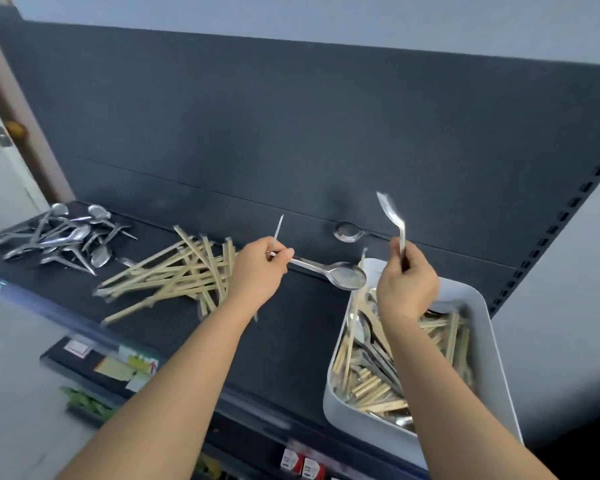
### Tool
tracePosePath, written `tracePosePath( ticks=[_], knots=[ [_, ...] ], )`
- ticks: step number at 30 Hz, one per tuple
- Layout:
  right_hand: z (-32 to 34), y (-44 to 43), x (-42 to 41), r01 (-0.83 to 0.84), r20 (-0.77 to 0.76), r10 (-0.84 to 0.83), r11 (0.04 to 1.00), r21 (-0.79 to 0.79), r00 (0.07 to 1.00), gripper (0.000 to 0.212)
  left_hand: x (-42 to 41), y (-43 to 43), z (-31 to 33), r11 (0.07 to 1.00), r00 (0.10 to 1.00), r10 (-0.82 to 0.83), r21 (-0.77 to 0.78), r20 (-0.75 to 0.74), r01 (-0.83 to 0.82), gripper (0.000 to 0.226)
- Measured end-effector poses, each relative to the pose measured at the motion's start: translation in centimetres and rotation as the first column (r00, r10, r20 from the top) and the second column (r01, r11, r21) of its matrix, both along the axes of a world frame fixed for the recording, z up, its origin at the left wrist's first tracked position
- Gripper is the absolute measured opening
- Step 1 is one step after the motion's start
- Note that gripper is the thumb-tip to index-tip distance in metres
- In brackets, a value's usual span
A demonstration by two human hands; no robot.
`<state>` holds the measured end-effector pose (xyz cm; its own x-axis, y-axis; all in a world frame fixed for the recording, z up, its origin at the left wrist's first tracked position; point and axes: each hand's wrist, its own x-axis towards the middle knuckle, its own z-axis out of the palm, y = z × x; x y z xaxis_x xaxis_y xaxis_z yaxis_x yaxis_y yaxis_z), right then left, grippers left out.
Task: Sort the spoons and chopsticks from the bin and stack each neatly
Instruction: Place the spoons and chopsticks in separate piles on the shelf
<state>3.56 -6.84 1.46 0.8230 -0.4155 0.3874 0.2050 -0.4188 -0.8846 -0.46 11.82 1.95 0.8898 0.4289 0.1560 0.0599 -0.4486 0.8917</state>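
Note:
My left hand [260, 268] grips the handle of a steel spoon [340, 274] whose bowl points right, just above the dark shelf [291, 323]; a second thin handle sticks up from the same fist. My right hand [407, 282] holds another spoon [392, 214] upright above the white bin [482, 341], bowl at the top. The bin holds several mixed spoons and chopsticks. A loose pile of chopsticks [177, 271] lies at the shelf's middle left. A heap of spoons [63, 237] lies at the far left. One spoon [347, 232] lies alone by the back panel.
The shelf backs onto a dark upright panel [291, 133]. A slotted upright [551, 233] runs along the right end behind the bin. Lower shelves with packaged goods [302, 465] and labels sit below the front edge. A door with a round knob [16, 130] is at the far left.

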Motion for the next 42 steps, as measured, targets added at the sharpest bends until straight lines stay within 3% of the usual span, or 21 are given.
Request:
tracePosePath(
  ticks=[5,10,27,33,42],
  knots=[
    [1.8,6.9,-0.6,-0.114,0.107,0.111,0.993,0.023,0.988,0.049,-1.6,5.7,0.7,1.0,0.999,0.029,0.008,0.022,-0.029,0.016],
    [1.5,16.5,-2.3,-0.228,0.106,0.223,0.973,0.041,0.969,0.051,-3.5,14.2,1.1,0.996,0.997,0.078,0.039,-0.001,-0.078,0.019],
    [-2.7,45.0,-2.8,-0.498,-0.19,0.477,0.864,-0.08,0.858,0.033,-7.8,40.8,-2.4,0.951,0.946,0.301,0.113,-0.124,-0.288,0.015],
    [-5.4,52.7,1.8,-0.562,-0.35,0.52,0.827,-0.02,0.779,0.025,-4.5,47.6,-4.3,0.938,0.926,0.347,0.073,-0.148,-0.34,0.013],
    [-8.1,60.4,10.1,-0.63,-0.544,0.527,0.776,-0.004,0.653,0.013,4.7,56.6,-6.1,0.937,0.915,0.333,0.183,-0.226,-0.296,0.015]
  ],
)
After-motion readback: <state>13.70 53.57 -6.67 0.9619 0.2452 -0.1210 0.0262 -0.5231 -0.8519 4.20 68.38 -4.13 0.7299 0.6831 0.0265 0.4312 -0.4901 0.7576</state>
